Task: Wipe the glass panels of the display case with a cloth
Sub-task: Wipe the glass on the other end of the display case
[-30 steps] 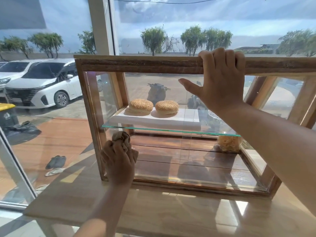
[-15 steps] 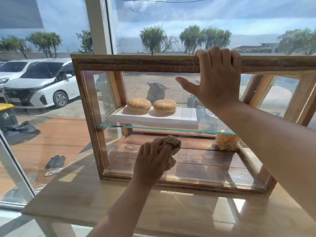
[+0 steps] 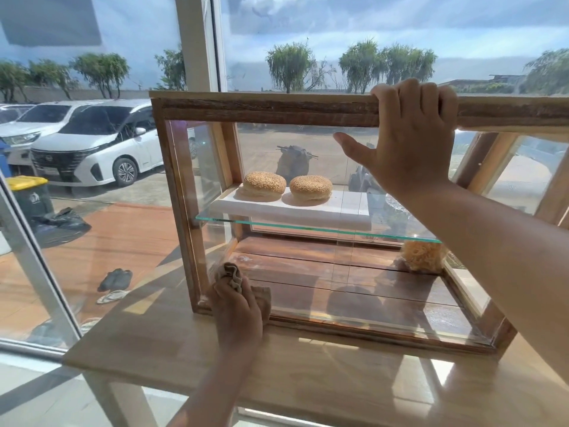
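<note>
A wooden-framed display case (image 3: 264,109) with glass panels stands on a light wooden table (image 3: 172,343). My left hand (image 3: 237,312) presses a bunched beige cloth (image 3: 231,274) against the lower left corner of the front glass panel (image 3: 308,155). My right hand (image 3: 409,134) grips the case's top wooden rail, fingers over it and thumb stretched out against the glass. Inside, two sesame buns (image 3: 264,184) sit on a white board (image 3: 292,211) on a glass shelf (image 3: 308,229).
A tan fibrous lump (image 3: 421,255) lies at the back right of the case floor. The table's left edge is near a large window with a white frame (image 3: 197,41). Outside are parked white cars (image 3: 92,143), a bin and sandals on a terrace.
My left hand with the cloth swept right along the lower front glass, then back left and down to the bottom left corner. My right hand has stayed on the top rail.
</note>
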`<state>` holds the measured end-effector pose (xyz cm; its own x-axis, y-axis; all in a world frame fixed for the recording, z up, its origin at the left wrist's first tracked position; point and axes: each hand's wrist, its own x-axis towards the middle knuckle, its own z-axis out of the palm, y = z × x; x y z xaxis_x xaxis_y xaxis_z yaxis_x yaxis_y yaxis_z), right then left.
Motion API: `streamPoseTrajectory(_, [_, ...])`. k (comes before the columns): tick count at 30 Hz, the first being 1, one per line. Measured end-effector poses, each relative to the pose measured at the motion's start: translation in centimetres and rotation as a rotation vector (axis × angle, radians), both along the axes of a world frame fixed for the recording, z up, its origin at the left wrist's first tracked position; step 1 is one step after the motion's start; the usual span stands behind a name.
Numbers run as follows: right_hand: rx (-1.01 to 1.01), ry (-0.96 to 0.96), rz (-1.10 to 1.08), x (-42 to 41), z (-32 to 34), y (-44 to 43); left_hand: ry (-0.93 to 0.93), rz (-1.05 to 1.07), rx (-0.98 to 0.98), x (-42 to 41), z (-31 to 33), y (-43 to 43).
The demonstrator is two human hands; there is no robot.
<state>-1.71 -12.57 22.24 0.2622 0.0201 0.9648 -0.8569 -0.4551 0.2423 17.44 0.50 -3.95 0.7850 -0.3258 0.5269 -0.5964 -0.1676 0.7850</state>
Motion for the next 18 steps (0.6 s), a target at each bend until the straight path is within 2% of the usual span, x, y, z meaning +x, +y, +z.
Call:
streamPoseTrajectory(4, [0.015, 0.005, -0.003, 0.3, 0.2, 0.2, -0.078, -0.098, -0.007, -5.1, -0.1, -0.6])
streamPoseTrajectory(9, [0.028, 0.016, 0.002, 0.1, -0.2, 0.2, -0.403, -0.361, 0.190, -10.0, -1.3, -0.3])
streamPoseTrajectory(14, [0.022, 0.026, 0.001, 0.0, -0.1, 0.1, -0.815, -0.405, 0.313, -6.2, -1.1, 1.3])
streamPoseTrajectory(18, [0.028, 0.030, 0.007, -0.1, -0.1, 0.1, -0.924, -0.321, 0.445, 0.6, -2.1, 3.8])
